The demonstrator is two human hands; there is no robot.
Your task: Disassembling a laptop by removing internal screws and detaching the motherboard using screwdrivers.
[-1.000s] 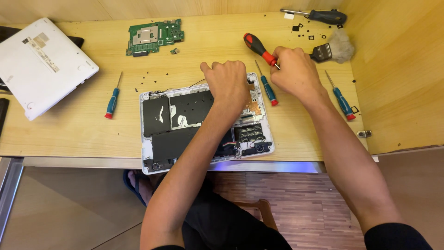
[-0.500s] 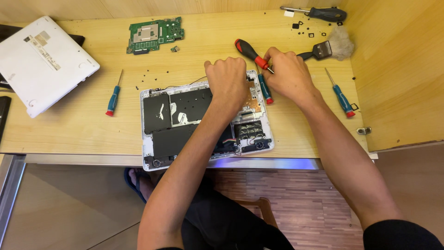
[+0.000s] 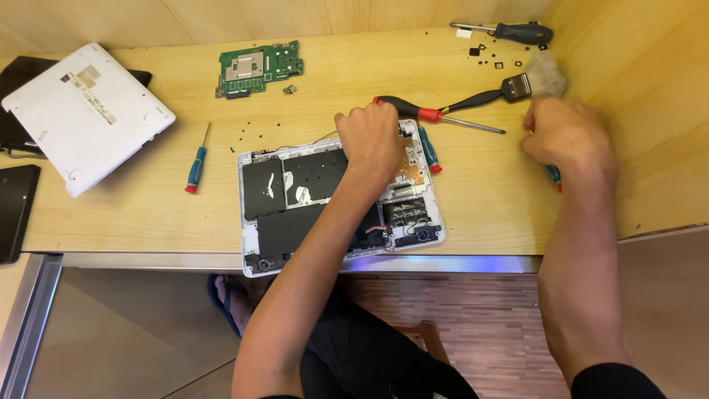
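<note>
Laptop (image 3: 295, 199) gutted mid-frame: cover (image 3: 88, 111) and motherboard (image 3: 258, 66) off upper left; left hand (image 3: 369, 140) fisted on chassis, right hand (image 3: 565, 133) curled over a blue screwdriver (image 3: 554, 177)

Matt wooden desk (image 3: 487, 199); white plastic laptop shell (image 3: 247, 214).

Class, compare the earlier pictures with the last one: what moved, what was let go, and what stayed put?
The right hand let go of the red-handled screwdriver, now lying on the desk, and moved right onto a blue-handled screwdriver. The left hand stayed on the opened laptop.
</note>
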